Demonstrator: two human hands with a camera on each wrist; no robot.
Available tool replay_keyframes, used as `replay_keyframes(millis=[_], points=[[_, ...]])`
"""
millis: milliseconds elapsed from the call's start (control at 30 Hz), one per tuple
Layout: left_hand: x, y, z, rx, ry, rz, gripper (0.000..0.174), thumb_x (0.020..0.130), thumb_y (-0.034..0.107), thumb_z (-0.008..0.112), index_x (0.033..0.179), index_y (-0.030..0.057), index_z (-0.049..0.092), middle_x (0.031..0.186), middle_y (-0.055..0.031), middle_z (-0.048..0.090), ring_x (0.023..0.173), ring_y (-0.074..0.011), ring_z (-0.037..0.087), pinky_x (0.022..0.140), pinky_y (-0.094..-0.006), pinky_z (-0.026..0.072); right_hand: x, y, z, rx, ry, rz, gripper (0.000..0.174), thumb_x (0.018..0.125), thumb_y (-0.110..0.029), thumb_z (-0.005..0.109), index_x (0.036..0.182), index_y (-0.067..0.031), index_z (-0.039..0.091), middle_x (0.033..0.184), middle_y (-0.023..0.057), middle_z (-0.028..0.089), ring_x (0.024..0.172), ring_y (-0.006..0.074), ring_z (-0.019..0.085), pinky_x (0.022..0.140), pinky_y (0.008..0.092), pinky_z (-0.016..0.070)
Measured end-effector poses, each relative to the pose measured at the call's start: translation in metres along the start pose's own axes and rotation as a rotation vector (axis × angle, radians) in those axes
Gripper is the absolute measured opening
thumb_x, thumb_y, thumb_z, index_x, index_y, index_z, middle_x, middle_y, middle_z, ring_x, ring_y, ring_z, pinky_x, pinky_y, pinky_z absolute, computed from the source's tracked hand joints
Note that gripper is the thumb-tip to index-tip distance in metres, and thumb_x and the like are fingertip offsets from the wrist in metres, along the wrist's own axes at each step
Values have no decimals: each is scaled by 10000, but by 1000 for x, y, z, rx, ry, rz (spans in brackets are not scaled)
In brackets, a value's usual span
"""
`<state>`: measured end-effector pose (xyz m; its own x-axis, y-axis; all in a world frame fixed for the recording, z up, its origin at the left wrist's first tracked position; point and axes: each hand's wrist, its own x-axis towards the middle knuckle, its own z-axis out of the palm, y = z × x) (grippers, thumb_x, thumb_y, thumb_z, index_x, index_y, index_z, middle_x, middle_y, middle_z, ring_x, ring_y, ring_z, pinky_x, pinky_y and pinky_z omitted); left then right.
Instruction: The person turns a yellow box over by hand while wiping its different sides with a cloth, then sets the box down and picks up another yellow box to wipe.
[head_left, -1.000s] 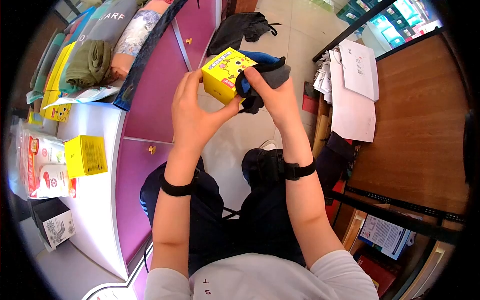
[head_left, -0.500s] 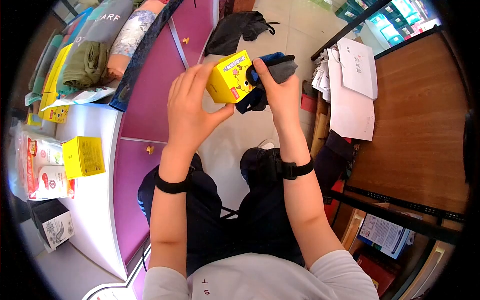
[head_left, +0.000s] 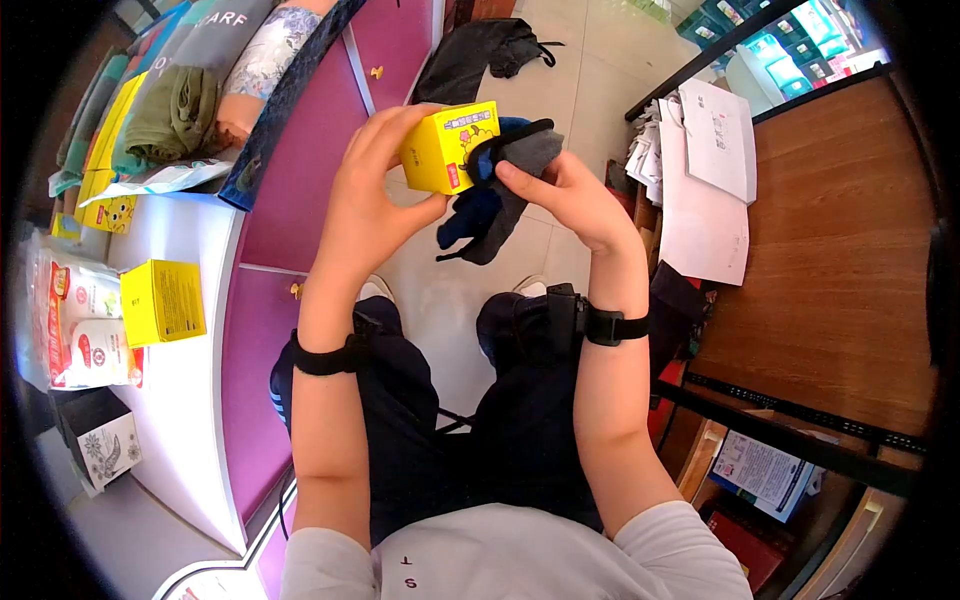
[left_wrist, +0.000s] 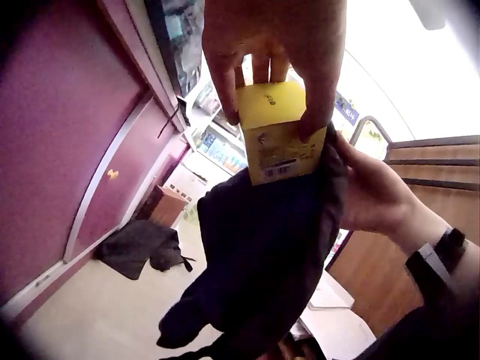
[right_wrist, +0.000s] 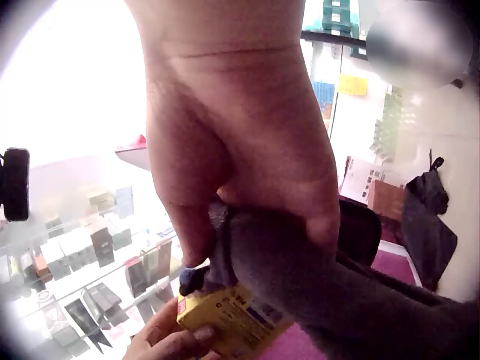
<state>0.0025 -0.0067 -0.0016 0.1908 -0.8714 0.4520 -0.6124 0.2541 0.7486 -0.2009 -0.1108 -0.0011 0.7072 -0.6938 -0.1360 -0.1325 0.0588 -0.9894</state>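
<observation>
My left hand (head_left: pixel 372 190) grips a yellow box (head_left: pixel 436 150) with a cartoon face, its fingers behind and thumb below. My right hand (head_left: pixel 590 200) pinches a dark grey and blue cloth item (head_left: pixel 530 155), whose edge lies over the box's right end. Part of the cloth hangs below the box. In the left wrist view the box (left_wrist: pixel 279 150) sits partly inside or behind the dark cloth (left_wrist: pixel 262 240); which one I cannot tell. The right wrist view has the cloth (right_wrist: pixel 277 262) in the right hand (right_wrist: pixel 247 150), against the box (right_wrist: pixel 232 322).
On the white counter (head_left: pixel 190 400) at left are another yellow box (head_left: pixel 163 302), a plastic packet (head_left: pixel 85 320) and rolled cloths (head_left: pixel 175 115). A black bag (head_left: pixel 475 60) lies on the floor ahead. Papers (head_left: pixel 705 180) and a wooden shelf panel (head_left: pixel 820 250) stand at right.
The cloth has shifted left over the box's right end, and more of it hangs down. My right wrist has swung outward, with its thumb lower. The box has turned slightly.
</observation>
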Motion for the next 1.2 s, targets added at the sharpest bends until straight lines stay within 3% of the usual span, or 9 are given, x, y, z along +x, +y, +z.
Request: replay_keyframes(millis=[200,300,367,500,567,700,1200], points=[[-3,-3,0,9,-35,53,679,656,-22,714,1306,90,554,1321,-91,532,1254,-242,527,1012,-374,478,8,7,10,-100,-1,-34,318,876,-236,740,1084,-16,644,925,12,672,817,98,590,722,284,498],[-3,4,0,4,-68,30,688,648,-28,710,1307,104,560,1317,-85,529,1252,-237,527,1021,-377,474,10,5,12,-45,-18,-24,361,840,-204,771,1113,-17,626,945,16,672,849,100,602,744,279,507],[-6,7,4,-83,-75,-8,695,646,-28,709,1309,116,561,1312,-86,526,1251,-238,527,1021,-393,478,10,1,19,57,27,-136,431,801,-189,804,1145,-21,607,974,21,672,886,106,617,779,279,517],[-5,12,4,-95,-91,3,699,644,-28,710,1310,126,563,1316,-82,520,1254,-237,524,1025,-403,478,11,-1,24,27,43,-185,466,784,-174,814,1166,-21,596,1002,29,673,922,114,629,814,283,521],[-5,13,4,-87,-80,-2,699,642,-28,712,1308,125,564,1321,-78,518,1260,-236,520,1030,-405,474,14,-1,30,61,107,-271,444,795,-174,808,1156,-16,603,1003,36,675,916,118,634,806,283,525],[-6,14,4,-114,-55,-7,702,645,-33,712,1311,124,560,1330,-78,513,1272,-236,513,1041,-405,468,15,-4,46,212,220,-254,375,820,-188,795,1106,-14,626,1002,45,674,899,115,639,793,280,529],[-6,15,10,-209,8,4,697,670,-50,720,1325,94,530,1337,-76,501,1278,-226,502,1034,-396,482,22,5,56,162,490,-400,304,918,-274,696,1025,9,659,935,44,684,848,100,627,763,265,503]])
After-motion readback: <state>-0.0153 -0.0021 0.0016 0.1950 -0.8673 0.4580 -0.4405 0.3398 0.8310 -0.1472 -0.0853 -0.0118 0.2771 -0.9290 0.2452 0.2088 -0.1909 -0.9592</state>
